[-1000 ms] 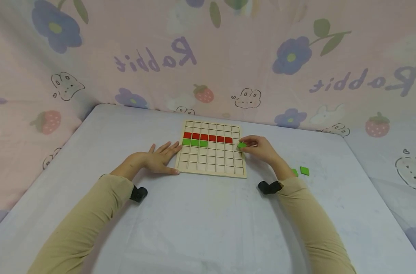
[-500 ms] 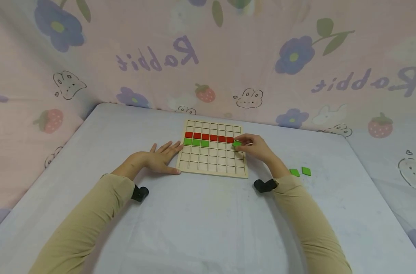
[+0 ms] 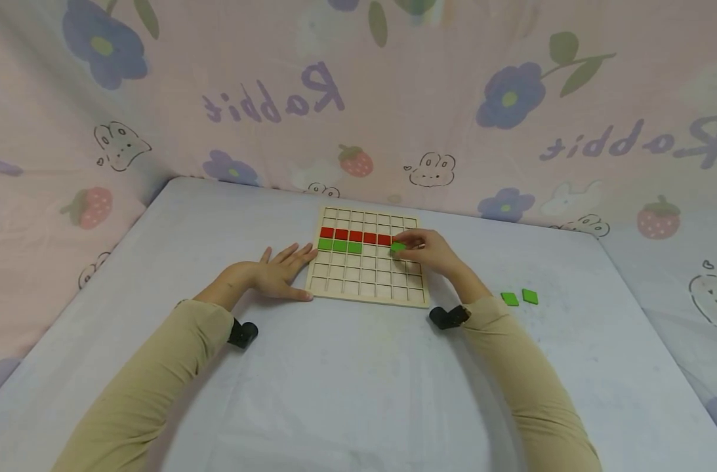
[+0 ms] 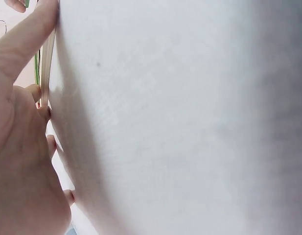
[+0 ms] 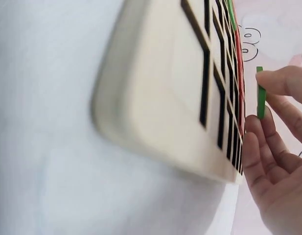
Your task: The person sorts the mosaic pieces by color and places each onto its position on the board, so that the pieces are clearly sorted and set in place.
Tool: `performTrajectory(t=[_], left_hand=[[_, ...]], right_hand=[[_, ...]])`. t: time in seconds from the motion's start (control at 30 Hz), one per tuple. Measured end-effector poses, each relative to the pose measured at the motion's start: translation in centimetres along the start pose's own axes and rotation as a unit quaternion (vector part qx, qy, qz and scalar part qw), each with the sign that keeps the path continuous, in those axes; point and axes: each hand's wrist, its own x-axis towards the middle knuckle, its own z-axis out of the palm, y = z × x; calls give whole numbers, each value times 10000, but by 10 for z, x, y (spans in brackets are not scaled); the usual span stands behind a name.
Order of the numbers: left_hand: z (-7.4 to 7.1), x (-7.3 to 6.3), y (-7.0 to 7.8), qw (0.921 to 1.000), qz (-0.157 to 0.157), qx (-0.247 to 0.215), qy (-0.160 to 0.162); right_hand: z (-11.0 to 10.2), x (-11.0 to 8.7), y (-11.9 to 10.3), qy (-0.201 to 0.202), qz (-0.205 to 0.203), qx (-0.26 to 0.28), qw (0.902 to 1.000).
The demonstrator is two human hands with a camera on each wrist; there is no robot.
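A wooden grid board (image 3: 367, 298) lies on the table, with a row of red square tiles (image 3: 355, 236) and, below it, three green tiles (image 3: 340, 246) at the row's left end. My right hand (image 3: 431, 252) pinches another green tile (image 3: 397, 248) between thumb and fingers over the board's right part, hiding some squares. In the right wrist view that green tile (image 5: 261, 93) stands edge-on above the board's surface. My left hand (image 3: 278, 275) lies with fingers spread at the board's left edge. In the left wrist view its fingertips reach along the board's side.
Two loose green tiles (image 3: 519, 297) lie on the white table (image 3: 346, 380) to the right of the board. Behind the table hangs a pink printed cloth (image 3: 382, 98). Black cameras sit at both wrists.
My right hand has moved left over the board with the green tile, from its right edge inward. The left hand stays in place. Both loose green tiles now show fully beside the right sleeve.
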Motion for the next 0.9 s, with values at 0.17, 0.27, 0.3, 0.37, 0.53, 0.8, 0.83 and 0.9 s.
performTrajectory(t=[0.17,0.27,0.3,0.37,0.53,0.8,0.83,0.9], left_hand=[[-1,0,1,10000,-12,-27,-4],[0,0,0,10000,-4,-66,5],[0,1,0,10000,-33,-54,-1],[1,1,0,10000,-70,-26,-12],[2,1,1,10000,-44,-55,9],[1,1,1,10000,-5,-37,23],[1,1,1,10000,-24,-26,15],[1,2,1,10000,-31,-11,23]], right_hand=[[3,3,-5,-42,-27,-82,10000],[6,7,-5,-72,-29,-46,10000],[7,8,-6,-90,-21,-41,9999],[9,10,-6,-126,-14,-27,9999],[12,13,-10,-179,-39,-11,9998],[18,15,-14,-209,-102,-144,9996],[19,16,-14,-216,-123,-164,9996],[20,17,-16,-229,-149,-181,9995]])
